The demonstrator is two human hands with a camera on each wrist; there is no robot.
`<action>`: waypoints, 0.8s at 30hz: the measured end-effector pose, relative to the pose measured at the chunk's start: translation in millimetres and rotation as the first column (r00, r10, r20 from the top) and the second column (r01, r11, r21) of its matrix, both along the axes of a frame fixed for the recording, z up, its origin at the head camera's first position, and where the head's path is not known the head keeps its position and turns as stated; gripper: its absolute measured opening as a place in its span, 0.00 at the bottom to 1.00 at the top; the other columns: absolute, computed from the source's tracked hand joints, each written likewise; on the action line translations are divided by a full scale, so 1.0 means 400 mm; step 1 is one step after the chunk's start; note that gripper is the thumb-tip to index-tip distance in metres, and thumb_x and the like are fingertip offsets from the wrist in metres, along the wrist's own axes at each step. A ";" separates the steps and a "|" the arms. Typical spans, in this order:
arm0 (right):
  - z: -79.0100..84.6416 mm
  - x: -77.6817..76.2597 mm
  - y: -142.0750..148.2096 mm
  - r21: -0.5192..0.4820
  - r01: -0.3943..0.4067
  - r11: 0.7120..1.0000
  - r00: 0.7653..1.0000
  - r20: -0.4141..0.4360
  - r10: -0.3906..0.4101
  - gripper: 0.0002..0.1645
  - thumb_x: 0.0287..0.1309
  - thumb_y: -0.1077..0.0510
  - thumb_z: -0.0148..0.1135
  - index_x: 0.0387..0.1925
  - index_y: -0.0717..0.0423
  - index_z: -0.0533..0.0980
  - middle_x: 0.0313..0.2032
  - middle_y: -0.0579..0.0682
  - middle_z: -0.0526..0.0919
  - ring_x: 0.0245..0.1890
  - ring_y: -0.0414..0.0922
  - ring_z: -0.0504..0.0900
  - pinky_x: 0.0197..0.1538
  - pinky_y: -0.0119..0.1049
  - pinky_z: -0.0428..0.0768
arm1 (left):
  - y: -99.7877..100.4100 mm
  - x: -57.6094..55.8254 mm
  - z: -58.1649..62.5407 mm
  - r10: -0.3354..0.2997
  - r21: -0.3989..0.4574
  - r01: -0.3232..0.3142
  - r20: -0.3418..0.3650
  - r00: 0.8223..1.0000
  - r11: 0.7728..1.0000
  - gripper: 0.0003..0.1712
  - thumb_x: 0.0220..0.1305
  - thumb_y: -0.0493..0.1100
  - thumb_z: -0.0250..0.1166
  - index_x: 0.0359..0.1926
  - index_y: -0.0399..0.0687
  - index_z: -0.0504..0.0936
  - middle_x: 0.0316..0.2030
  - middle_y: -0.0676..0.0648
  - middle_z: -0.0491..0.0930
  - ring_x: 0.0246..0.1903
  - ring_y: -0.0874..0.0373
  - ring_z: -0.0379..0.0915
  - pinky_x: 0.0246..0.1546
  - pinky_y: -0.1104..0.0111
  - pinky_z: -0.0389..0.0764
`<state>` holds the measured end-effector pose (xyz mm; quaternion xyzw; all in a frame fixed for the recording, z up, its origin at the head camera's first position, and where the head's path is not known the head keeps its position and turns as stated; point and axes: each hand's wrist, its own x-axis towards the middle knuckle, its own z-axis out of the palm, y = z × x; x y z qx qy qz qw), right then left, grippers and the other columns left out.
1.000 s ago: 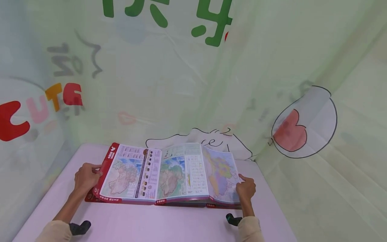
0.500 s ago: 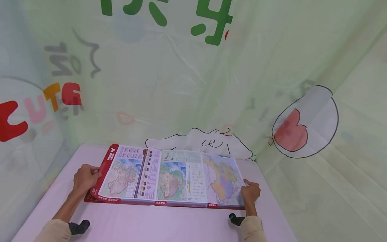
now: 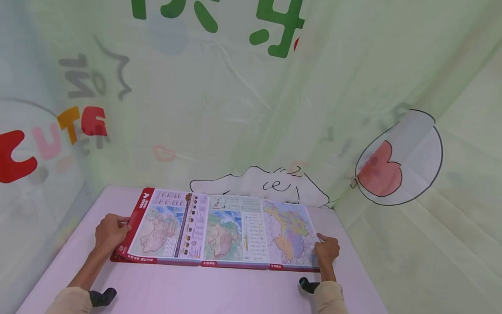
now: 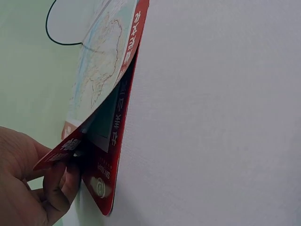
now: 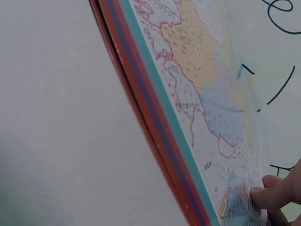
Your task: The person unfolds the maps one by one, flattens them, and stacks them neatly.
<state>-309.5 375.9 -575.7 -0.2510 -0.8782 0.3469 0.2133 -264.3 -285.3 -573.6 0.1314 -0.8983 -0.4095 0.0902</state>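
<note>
A folding map (image 3: pixel 223 235) lies spread across the table, three panels wide, with red borders and coloured maps printed on it. At its left edge my left hand (image 3: pixel 110 231) pinches the red border between thumb and fingers. In the left wrist view the upper sheet (image 4: pixel 101 75) is raised at that corner, and a second red-edged layer (image 4: pixel 99 183) shows beneath it. My right hand (image 3: pixel 327 250) grips the right edge, its thumb (image 5: pixel 270 195) on the printed face and the other fingers partly hidden behind the edge. Stacked coloured layers (image 5: pixel 155 113) show along the near side.
The table (image 3: pixel 219 292) has a pale pinkish cover. Behind and on both sides hang pale green curtains (image 3: pixel 219 109) with printed letters and drawings, close to the map's far edge. A black device (image 3: pixel 103 297) sits at the left wrist, another (image 3: pixel 309 285) at the right.
The middle and right panels, raised and bowed a second ago, now lie flat. My right hand has moved slightly right and down with the edge; my left hand has barely moved.
</note>
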 end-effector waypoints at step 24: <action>0.006 -0.006 -0.016 0.161 0.014 0.987 0.982 0.186 -0.045 0.32 0.66 0.63 0.56 0.64 0.84 0.67 0.57 0.91 0.67 0.62 0.86 0.61 0.60 0.81 0.65 | 0.007 0.022 -0.028 0.023 -0.215 -0.044 -0.101 0.995 0.976 0.42 0.68 0.38 0.72 0.75 0.22 0.66 0.61 0.18 0.77 0.54 0.22 0.79 0.51 0.35 0.83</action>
